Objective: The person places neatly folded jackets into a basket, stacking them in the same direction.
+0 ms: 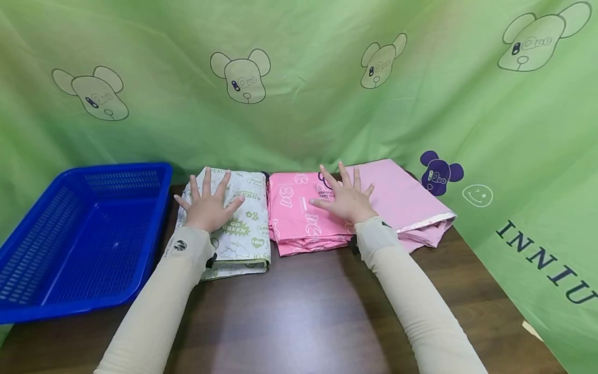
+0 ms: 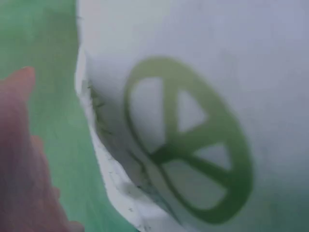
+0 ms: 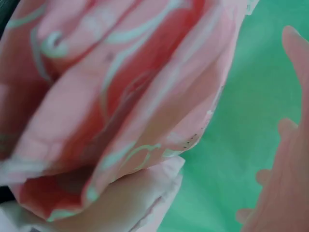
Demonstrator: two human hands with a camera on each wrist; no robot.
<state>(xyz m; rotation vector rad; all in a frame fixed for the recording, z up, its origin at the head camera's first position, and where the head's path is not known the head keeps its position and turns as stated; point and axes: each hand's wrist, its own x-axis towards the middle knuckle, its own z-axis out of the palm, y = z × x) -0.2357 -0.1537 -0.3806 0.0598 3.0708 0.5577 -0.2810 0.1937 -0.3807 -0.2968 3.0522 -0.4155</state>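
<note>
Three folded pieces of fabric lie in a row at the back of the table. My left hand is over the leftmost, a white fabric with green print, its fingers spread wide. Fingers likewise splayed, my right hand is over the bright pink fabric with white outline figures, near its border with the plain light pink fabric. Neither hand grips anything. A green peace sign shows close up in the left wrist view. In the right wrist view, loose pink folds appear beside the hand.
A blue plastic basket with slotted walls stands at the left, nothing inside it. Behind the dark wooden table hangs a green curtain printed with bear heads, which also runs down the right side.
</note>
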